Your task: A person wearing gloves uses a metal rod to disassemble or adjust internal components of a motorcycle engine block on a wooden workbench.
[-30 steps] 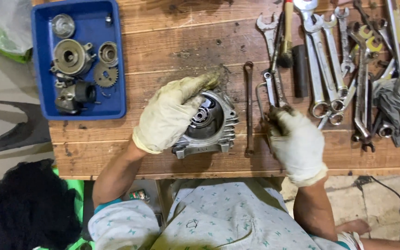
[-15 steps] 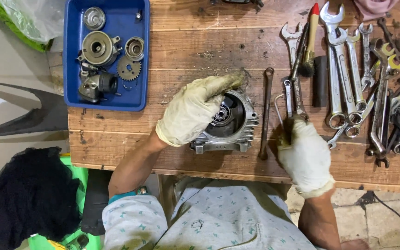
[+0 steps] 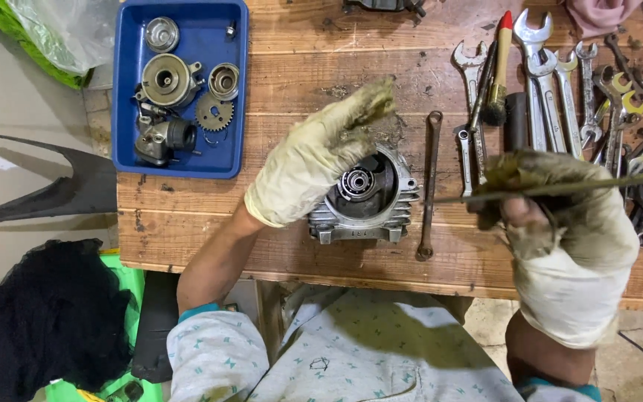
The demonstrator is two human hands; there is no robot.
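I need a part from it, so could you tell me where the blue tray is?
In the head view, the blue tray sits at the wooden bench's far-left corner, left of the left hand and the finned engine casing.

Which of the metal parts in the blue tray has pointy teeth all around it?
The small flat gear, lying in the middle of the blue tray. It alone has teeth round its edge; the other parts there are smooth round cups, discs and a chunky dark housing.

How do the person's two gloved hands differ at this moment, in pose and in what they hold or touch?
The left hand rests on the finned metal engine part on the wooden table, fingers stretched out flat; the right hand is raised off the table, closed in a fist. The left hand grips no tool; the right hand holds a thin flat metal tool. Both wear dirty, pale gloves.
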